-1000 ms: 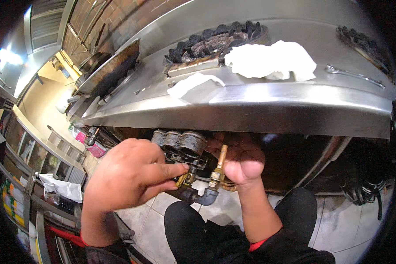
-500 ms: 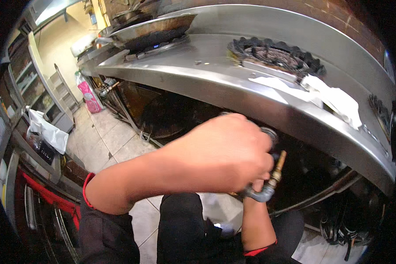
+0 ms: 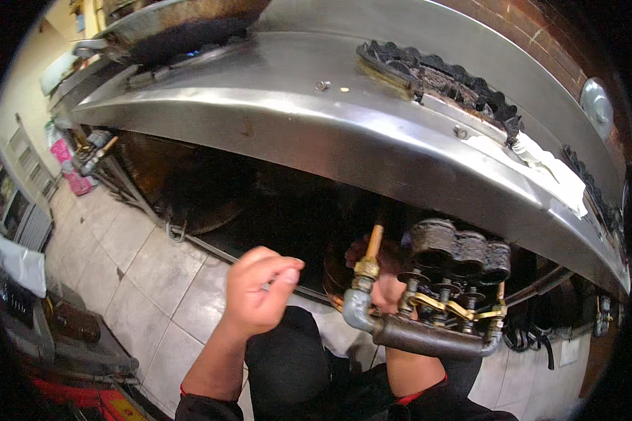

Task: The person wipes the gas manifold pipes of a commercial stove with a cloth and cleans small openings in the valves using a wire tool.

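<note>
My left hand (image 3: 258, 291) is raised at mid-view, left of the gas pipework. Its fingers are curled, with thumb and forefinger pressed together. A small greyish spot shows by the palm, too small to name. The gas valve manifold (image 3: 428, 335) sits under the stove's front edge, a dark pipe with grey elbows, valves with brass levers and an upright brass fitting (image 3: 366, 270). Dark round cylinders (image 3: 432, 242) stand just above the valves. My right hand (image 3: 387, 293) is behind the manifold, mostly hidden, so its grip does not show.
A steel stove top (image 3: 295, 77) spans the view, bearing a wok (image 3: 189, 35), a black burner ring (image 3: 442, 81), a white cloth (image 3: 555, 172) and a small metal ring (image 3: 322, 85). Tiled floor (image 3: 140, 281) lies at left. A dark hose (image 3: 534, 289) curves at right.
My left hand has drawn back leftward from the manifold, uncovering its valves and cylinders. My right forearm stays below the manifold. The view has shifted.
</note>
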Available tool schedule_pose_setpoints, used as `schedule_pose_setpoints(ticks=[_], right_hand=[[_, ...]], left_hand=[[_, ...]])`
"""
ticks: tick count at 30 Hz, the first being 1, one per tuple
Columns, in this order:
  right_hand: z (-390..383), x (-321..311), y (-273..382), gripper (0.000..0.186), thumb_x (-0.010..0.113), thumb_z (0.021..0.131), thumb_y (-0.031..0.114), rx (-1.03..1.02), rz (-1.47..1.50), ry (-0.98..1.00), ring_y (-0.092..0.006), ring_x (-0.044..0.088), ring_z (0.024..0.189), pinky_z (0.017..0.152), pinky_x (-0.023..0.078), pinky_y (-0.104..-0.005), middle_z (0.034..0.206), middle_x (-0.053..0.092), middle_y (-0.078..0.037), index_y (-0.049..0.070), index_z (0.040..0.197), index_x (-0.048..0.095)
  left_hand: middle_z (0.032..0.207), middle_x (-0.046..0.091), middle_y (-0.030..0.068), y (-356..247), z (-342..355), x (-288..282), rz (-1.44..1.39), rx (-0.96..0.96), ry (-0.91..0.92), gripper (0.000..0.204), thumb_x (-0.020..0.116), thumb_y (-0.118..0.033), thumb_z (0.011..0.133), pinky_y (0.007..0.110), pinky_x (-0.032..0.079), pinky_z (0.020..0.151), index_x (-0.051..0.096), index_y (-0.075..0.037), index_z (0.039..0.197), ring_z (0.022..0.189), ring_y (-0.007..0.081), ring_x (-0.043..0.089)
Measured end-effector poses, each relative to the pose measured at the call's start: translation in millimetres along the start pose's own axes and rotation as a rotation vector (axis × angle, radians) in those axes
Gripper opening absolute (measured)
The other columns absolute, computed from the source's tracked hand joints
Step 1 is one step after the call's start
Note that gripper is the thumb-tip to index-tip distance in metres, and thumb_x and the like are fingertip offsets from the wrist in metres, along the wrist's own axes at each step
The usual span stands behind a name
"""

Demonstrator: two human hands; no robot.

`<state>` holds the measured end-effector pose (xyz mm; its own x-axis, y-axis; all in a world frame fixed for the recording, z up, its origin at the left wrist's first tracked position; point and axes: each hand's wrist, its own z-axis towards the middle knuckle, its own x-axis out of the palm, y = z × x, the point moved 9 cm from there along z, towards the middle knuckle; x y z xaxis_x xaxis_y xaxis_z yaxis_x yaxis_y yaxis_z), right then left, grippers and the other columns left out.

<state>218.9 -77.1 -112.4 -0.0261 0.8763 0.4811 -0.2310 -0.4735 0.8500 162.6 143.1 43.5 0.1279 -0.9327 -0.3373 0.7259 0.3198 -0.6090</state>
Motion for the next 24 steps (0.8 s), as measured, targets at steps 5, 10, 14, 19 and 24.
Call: schedule_pose_setpoints(ticks=[5,10,14,19,24], right_hand=[[9.0,26.1,-0.6,0.016,0.057,0.091,0.011,-0.059,-0.435,-0.035,-0.0269,0.064,0.091,0.082,0.049,-0.0377,0.097,0.067,-0.013,0.003,0.101,0.067],[-5.4,84.3,45.7,0.021,0.053,0.090,0.012,-0.664,-1.325,-0.014,-0.0277,0.064,0.094,0.085,0.049,-0.0396,0.102,0.067,-0.016,0.004,0.103,0.069],[-10.3,52.0,44.4,0.022,0.053,0.091,0.013,-0.430,-0.928,-0.189,-0.0259,0.062,0.092,0.083,0.048,-0.0383,0.101,0.064,-0.014,0.005,0.108,0.065],[-24.7,-13.1,16.2,0.025,0.053,0.091,0.013,-0.228,-0.638,-0.398,-0.0237,0.059,0.090,0.081,0.047,-0.0366,0.100,0.061,-0.011,0.006,0.113,0.061],[-47.3,-82.1,-32.9,0.029,0.053,0.091,0.014,-0.098,-0.243,-0.533,-0.0215,0.056,0.087,0.079,0.046,-0.0350,0.098,0.057,-0.009,0.007,0.119,0.056]], left_hand=[[0.080,0.066,0.0135,67.9,-15.2,60.2,-0.031,-0.155,0.311,0.013,0.062,-0.011,0.085,0.035,0.049,0.066,0.068,-0.001,0.090,0.072,0.0283,0.062],[0.098,0.065,0.0193,93.9,-1.9,95.6,-0.419,-0.304,0.391,0.019,0.056,-0.013,0.089,0.037,0.049,0.079,0.065,-0.001,0.101,0.091,0.0366,0.062],[0.118,0.060,0.0181,58.1,13.3,109.8,0.033,0.329,0.373,0.035,0.056,-0.007,0.079,0.043,0.045,0.094,0.063,-0.007,0.113,0.108,0.0356,0.057],[0.104,0.064,0.0147,62.7,3.6,162.3,0.170,0.333,0.632,0.026,0.060,-0.024,0.081,0.046,0.047,0.084,0.065,-0.010,0.103,0.096,0.0364,0.060],[0.097,0.065,0.0141,78.6,-11.0,188.4,0.288,0.266,0.709,0.027,0.062,-0.028,0.081,0.043,0.050,0.077,0.065,-0.009,0.100,0.087,0.0326,0.062]])
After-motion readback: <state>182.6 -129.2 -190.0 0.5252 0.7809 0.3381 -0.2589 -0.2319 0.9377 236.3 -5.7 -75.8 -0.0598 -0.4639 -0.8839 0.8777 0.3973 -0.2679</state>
